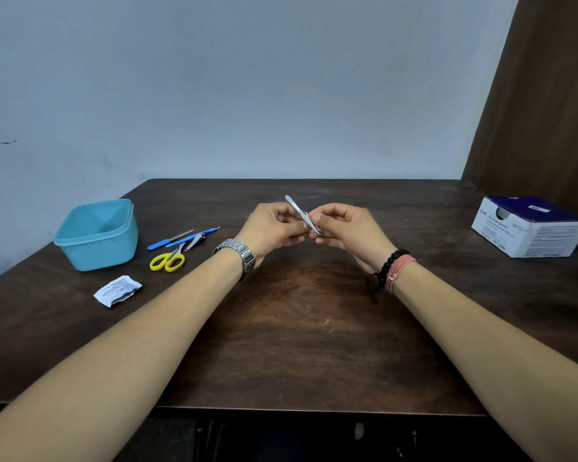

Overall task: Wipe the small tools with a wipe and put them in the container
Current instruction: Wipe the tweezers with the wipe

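Above the middle of the table, my left hand [272, 228] and my right hand [344, 228] both pinch silver tweezers [297, 210], whose rounded end points up and to the left. A wipe is not visible between the fingers. An open light-blue container [97, 236] stands at the left. Beside it lie a blue-handled nail file [169, 240], a blue-handled cuticle tool [194, 235], a nail clipper [196, 241] and yellow-handled scissors [168, 260].
A torn white wipe sachet [117, 290] lies near the table's left front. A white and dark-blue box of alcohol swabs [528, 228] stands at the right edge. The dark wooden table [297, 328] meets a pale wall behind and a brown panel [541, 95] at the right.
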A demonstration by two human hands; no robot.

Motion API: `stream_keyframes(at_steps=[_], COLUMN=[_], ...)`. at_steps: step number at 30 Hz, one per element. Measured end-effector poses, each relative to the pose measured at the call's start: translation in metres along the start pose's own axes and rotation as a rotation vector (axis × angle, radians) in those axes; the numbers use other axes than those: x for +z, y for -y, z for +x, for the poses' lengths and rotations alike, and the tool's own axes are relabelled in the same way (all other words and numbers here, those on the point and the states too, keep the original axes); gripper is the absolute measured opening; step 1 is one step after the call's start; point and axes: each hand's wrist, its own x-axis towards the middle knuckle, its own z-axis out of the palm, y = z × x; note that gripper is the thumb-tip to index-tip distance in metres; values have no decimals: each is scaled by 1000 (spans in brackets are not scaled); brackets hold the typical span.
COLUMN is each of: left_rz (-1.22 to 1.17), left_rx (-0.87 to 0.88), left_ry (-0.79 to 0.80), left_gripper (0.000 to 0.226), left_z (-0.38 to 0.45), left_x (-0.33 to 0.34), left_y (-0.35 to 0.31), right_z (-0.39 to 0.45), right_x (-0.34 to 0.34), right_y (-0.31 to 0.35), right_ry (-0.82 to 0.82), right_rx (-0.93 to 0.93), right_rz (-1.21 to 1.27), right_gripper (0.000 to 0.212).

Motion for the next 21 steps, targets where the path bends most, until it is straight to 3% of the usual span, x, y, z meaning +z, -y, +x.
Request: stream_keyframes(at_steps=[5, 21], left_rz=[33, 69], left_rx=[5, 49], left_ry=[-42, -54], left_gripper=[8, 10], left_z=[3, 4], left_x=[-1, -2], left_y=[0, -4], right_z=[1, 4], right_x=[1, -3], right_y=[-2, -6], right_ry=[2, 15], right_rx=[-15, 62], right_rz=[-123, -192], right_gripper=[24, 12])
